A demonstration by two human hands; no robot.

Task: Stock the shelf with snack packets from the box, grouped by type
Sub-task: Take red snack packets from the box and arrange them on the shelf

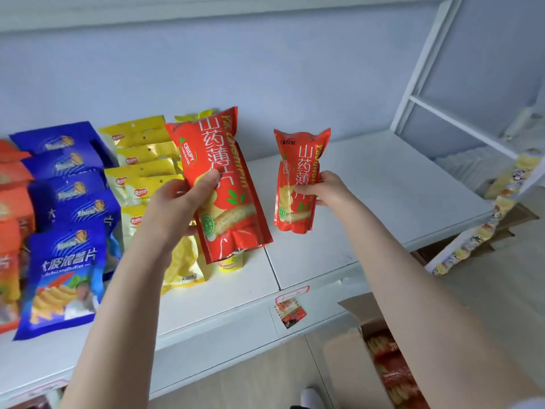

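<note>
A white shelf is seen running across the view, bare on its right half and stocked on its left. At the far left, orange packets are cut off by the frame edge; beside them a row of blue packets is lined up from far to near, and to their right a row of yellow packets is stood in the same way. At the near right, below the shelf edge, an open cardboard box is seen on the floor, with more red packets visible inside it.

Two red packets of the same kind are held upright above the shelf. The larger-looking red packet is gripped around its middle by the left hand, thumb across the front and fingers wrapped behind, just in front of the yellow row. The second red packet is clasped at its right edge by the right hand, fingers closed around it, over the bare part of the shelf. The two packets are kept apart, not touching. A small label is stuck on the shelf's front edge.
</note>
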